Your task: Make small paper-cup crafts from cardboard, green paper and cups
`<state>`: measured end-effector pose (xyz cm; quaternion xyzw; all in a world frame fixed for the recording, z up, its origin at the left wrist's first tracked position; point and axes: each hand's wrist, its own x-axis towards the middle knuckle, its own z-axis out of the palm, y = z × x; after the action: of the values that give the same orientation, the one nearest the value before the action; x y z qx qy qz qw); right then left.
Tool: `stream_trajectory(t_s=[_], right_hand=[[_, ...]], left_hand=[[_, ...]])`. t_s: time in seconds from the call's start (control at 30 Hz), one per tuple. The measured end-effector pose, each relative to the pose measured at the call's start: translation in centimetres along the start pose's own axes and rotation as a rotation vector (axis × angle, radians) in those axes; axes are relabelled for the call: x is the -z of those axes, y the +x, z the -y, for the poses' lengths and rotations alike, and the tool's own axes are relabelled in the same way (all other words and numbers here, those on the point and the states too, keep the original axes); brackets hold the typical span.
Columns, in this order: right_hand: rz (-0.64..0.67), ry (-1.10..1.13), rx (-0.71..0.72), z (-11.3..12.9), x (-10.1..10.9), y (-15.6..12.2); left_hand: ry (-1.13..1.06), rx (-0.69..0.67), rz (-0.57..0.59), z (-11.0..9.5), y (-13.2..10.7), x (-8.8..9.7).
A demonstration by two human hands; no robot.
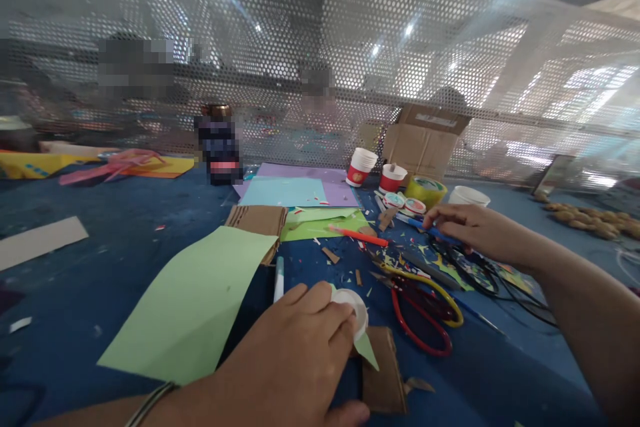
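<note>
At the bottom middle, my left hand [305, 340] has its fingers curled over a white round piece [357, 310], like a small cup or ring. A green paper scrap [368, 350] sticks out beneath it, beside a piece of brown cardboard [385, 373]. Over on the right, my right hand [463, 227] closes its fingers around a slim blue tool [413, 221], whose kind I cannot make out. A black cord [493, 283] lies below that hand. Between the hands rest scissors [425, 307] with red and yellow handles. A light green sheet [195, 307] lies left of my left hand.
Red and white paper cups [361, 168], a yellow tape roll [425, 192] and a white cup [469, 196] stand behind. An orange marker [360, 235] lies among paper scraps. Coloured sheets [285, 190] lie at the back, before a perforated metal screen [300, 33]. Peanuts [595, 219] are piled right.
</note>
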<state>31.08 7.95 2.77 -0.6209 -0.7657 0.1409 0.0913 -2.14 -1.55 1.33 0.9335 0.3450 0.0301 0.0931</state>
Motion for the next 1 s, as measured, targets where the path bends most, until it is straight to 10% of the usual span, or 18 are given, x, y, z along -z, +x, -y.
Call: stream_trajectory(t_s=[0.5, 1.0], right_hand=[[0.156, -0.251, 0.001, 1.6, -2.7, -0.8], [-0.075, 0.408, 0.223, 9.9, -3.3, -4.0]], left_hand=[[-0.013, -0.012, -0.025, -0.1, -0.4, -0.2], [-0.165, 0.097, 0.101, 0.5, -0.4, 0.4]])
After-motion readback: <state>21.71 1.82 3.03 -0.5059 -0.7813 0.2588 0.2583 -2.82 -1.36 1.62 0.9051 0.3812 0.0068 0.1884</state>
